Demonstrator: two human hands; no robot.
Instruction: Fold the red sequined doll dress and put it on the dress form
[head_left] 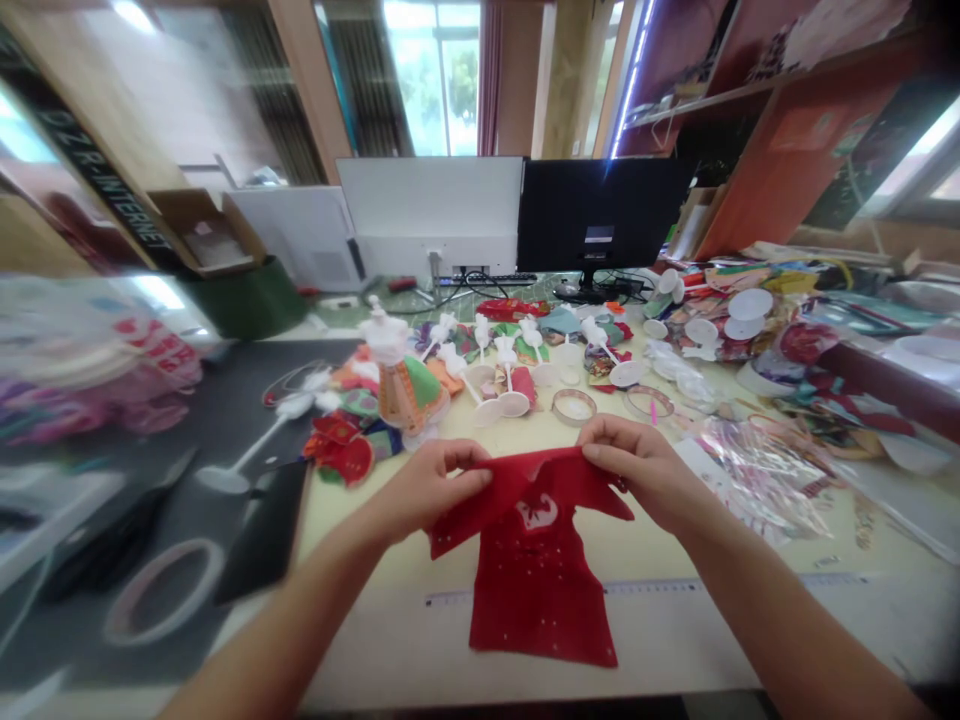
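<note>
A small red doll robe (534, 560) with a white emblem on its chest hangs over the pale table. My left hand (427, 488) pinches its left shoulder. My right hand (637, 465) pinches the right shoulder, so the collar stretches between them. Both hands are closed on the cloth. The robe's hem lies on the table near a ruler (750, 585). Just beyond my left hand stands a white mannequin (390, 380) dressed in an orange and green costume.
Several white doll stands (504, 400) and bits of coloured cloth cover the table behind my hands. Two tape rolls (574, 406) lie near them. Crinkled plastic bags (750, 465) sit to the right. A black mat (210, 470) lies at left. Two monitors (600, 215) stand at the back.
</note>
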